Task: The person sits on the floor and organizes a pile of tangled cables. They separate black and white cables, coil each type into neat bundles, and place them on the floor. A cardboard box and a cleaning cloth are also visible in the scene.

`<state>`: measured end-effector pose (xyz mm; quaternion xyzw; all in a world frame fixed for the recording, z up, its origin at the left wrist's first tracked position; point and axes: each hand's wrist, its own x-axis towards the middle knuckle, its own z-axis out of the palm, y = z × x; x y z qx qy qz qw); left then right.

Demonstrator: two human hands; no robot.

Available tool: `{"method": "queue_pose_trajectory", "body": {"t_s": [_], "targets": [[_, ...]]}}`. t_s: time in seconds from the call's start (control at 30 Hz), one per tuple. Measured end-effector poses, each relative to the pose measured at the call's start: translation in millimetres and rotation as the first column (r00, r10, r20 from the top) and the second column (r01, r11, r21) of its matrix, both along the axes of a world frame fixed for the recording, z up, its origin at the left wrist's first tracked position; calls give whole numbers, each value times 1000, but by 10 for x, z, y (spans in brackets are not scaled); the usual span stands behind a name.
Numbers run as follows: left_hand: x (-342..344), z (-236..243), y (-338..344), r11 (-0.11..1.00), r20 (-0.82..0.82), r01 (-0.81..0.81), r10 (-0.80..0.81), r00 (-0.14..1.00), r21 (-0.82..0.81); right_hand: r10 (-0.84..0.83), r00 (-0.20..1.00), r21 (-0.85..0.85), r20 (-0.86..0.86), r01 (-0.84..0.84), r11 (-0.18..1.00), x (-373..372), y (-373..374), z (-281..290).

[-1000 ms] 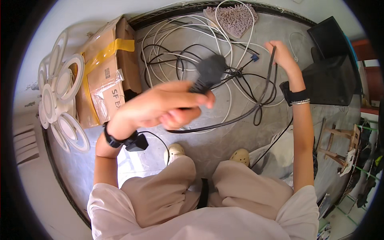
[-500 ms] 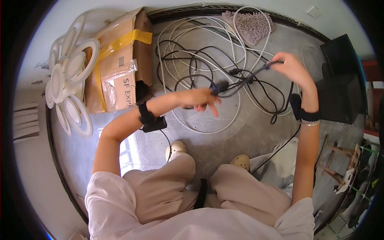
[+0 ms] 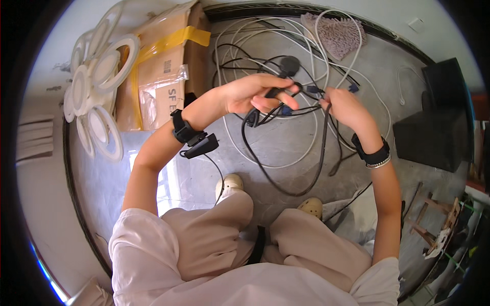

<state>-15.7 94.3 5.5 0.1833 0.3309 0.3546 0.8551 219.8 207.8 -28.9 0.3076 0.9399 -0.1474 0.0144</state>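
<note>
My left hand (image 3: pixel 255 93) is closed round black cables, with a dark plug end between its fingers. A round black disc-shaped piece (image 3: pixel 289 65) shows just beyond its fingertips. My right hand (image 3: pixel 346 107) pinches a black cable (image 3: pixel 323 148), which hangs in a wide loop between both hands. Blue-ended connectors (image 3: pixel 353 88) show beside the right hand and below the left fingers. Under and behind the hands, white cables (image 3: pixel 270 167) lie in large coils on the floor, tangled with more black cables. How the strands cross inside the left hand is hidden.
At the left stands a cardboard box (image 3: pixel 148 86) with yellow tape, beside a white fixture of oval rings (image 3: pixel 80 89). A shaggy grey mat (image 3: pixel 337 38) lies at the back. Black boxes (image 3: pixel 429 137) and a small wooden frame (image 3: pixel 426 222) are at the right. Grey tiles (image 3: pixel 229 168) form the floor.
My left hand has risen away from me and closed round the cables. My right hand has come down and inward. A black cable loop now hangs between them, nearer to me.
</note>
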Motion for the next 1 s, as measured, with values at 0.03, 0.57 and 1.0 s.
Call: {"method": "queue_pose_trajectory", "body": {"t_s": [0.03, 0.57, 1.0], "targets": [[14, 34, -35, 999, 12, 39, -39, 999, 24, -59, 997, -9, 40, 59, 998, 6, 46, -93], [811, -796, -952, 912, -62, 361, -379, 923, -194, -448, 894, -887, -12, 197, 417, 177, 483, -256], [235, -439, -270, 992, 111, -64, 76, 991, -108, -318, 930, -837, -187, 19, 548, -234, -154, 76]]}}
